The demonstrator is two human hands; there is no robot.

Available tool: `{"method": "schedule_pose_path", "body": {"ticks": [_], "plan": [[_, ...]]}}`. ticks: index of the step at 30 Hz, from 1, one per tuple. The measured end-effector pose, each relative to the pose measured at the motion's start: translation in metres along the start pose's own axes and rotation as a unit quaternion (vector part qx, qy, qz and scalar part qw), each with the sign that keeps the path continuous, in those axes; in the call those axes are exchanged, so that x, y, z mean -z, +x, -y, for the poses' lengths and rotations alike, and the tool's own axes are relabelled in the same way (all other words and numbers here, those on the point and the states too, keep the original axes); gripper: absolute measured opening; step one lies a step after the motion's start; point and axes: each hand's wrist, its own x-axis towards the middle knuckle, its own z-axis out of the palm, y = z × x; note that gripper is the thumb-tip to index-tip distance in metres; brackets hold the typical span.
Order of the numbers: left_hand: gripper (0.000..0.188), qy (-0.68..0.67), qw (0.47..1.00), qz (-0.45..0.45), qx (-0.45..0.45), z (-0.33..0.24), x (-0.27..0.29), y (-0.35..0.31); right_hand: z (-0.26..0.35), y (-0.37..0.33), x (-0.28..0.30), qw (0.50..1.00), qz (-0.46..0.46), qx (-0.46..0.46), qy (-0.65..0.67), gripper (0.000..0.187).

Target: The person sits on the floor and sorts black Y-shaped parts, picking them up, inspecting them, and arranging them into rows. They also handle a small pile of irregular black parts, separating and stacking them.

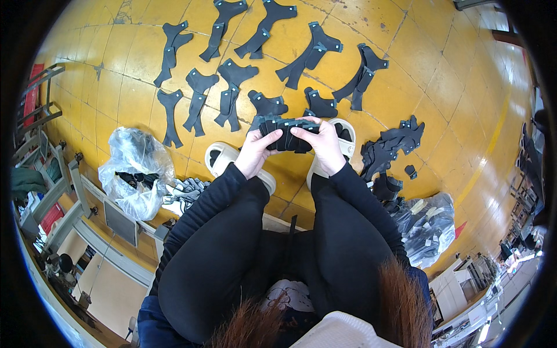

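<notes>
Between my two hands, above the floor and in front of my shoes, is a stack of black fabric pieces with small pale tags along its top edge. My left hand grips the stack's left end, thumb pressed on the front. My right hand grips the right end in the same way. The fingers behind the stack are mostly hidden. Just beyond it lie two more black pieces, one at the left and one at the right, partly covered by the stack or close to it.
Rows of black Y-shaped fabric pieces lie on the yellow tiled floor. A heap of black pieces is at the right, with a filled plastic bag nearer me. Another clear bag stands at the left beside a metal frame.
</notes>
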Motion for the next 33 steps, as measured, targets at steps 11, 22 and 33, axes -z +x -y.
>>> {"method": "schedule_pose_path", "body": {"ticks": [11,22,33], "plan": [[0.021,-0.042,0.999,-0.011,-0.018,-0.003,-0.007,0.0,-0.003,0.001,0.001,1.0,0.001,-0.009,0.026,0.025],[0.018,0.071,0.994,-0.064,-0.047,-0.002,-0.003,0.001,-0.001,-0.001,0.001,0.999,0.014,-0.008,0.033,0.026],[0.011,0.008,0.998,-0.059,-0.036,-0.002,-0.001,-0.001,0.009,-0.005,0.0,1.0,0.012,0.016,0.004,0.019]]}}
